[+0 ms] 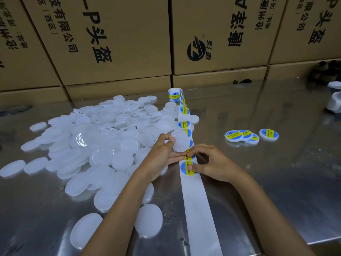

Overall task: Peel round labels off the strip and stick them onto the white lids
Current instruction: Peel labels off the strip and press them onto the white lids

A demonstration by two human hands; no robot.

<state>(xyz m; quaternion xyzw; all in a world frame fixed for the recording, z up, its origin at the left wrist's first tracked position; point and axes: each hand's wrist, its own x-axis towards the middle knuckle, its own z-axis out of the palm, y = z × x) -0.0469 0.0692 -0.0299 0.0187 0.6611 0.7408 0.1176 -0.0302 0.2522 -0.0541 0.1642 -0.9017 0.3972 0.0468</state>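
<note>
A white backing strip runs down the middle of the steel table from a small roll, carrying round blue-and-yellow labels. My left hand holds a bare white lid upright between thumb and fingers, just above the strip. My right hand rests on the strip; its fingertips pinch the edge of a label beside the lid, and its thumb lies on the label below. A big heap of bare white lids lies to the left.
Several labelled lids lie to the right of the strip. Cardboard boxes form a wall at the back. White objects sit at the far right edge. The table's front edge shows at lower right.
</note>
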